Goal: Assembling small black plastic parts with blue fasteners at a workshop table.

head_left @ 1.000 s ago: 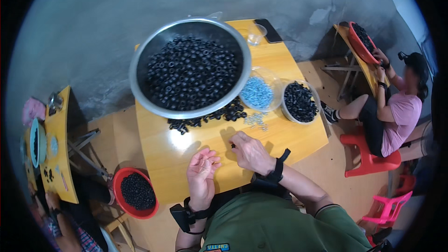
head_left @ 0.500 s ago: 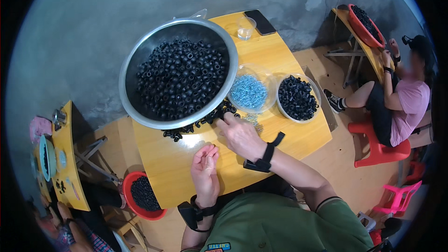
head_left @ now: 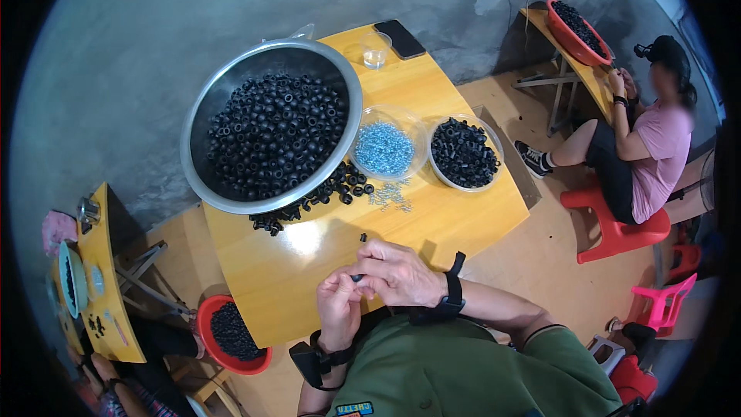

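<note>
Closest in, the person's two hands meet over the near edge of the yellow table [head_left: 309, 278]. The left hand [head_left: 338, 310] is curled, fingers pressed together, and the right hand [head_left: 397, 274] lies against it with its fingertips pinching a small black piece [head_left: 356, 278] between the two hands. Most of that piece is hidden by the fingers, so its shape cannot be made out. Both wrists wear black straps, and the green shirt below is cut off by the lower rim.

Just beyond the hands, one small black ring [head_left: 363, 238] lies alone on the bare tabletop. Farther on, a loose heap of black rings [head_left: 309, 202] spills along the foot of the big metal bowl [head_left: 202, 120], partly tucked beneath its rim. Beside the heap lies a scatter of small silvery screws [head_left: 390, 194], too fine to tell apart.

Behind those stand a clear bowl of bluish screws [head_left: 384, 148] and, just to its right, a bowl of black rings [head_left: 463, 152]. The big metal bowl is filled with the same black rings. At the far end of the table stand a small clear cup [head_left: 375, 49] and a dark phone [head_left: 399, 38].

Low to the left, a red bowl [head_left: 208, 316] of black pieces sits partly under the table edge. Across the room a person in a pink shirt [head_left: 656, 158] sits on a red stool [head_left: 614, 224] at another table, hands hard to see.
</note>
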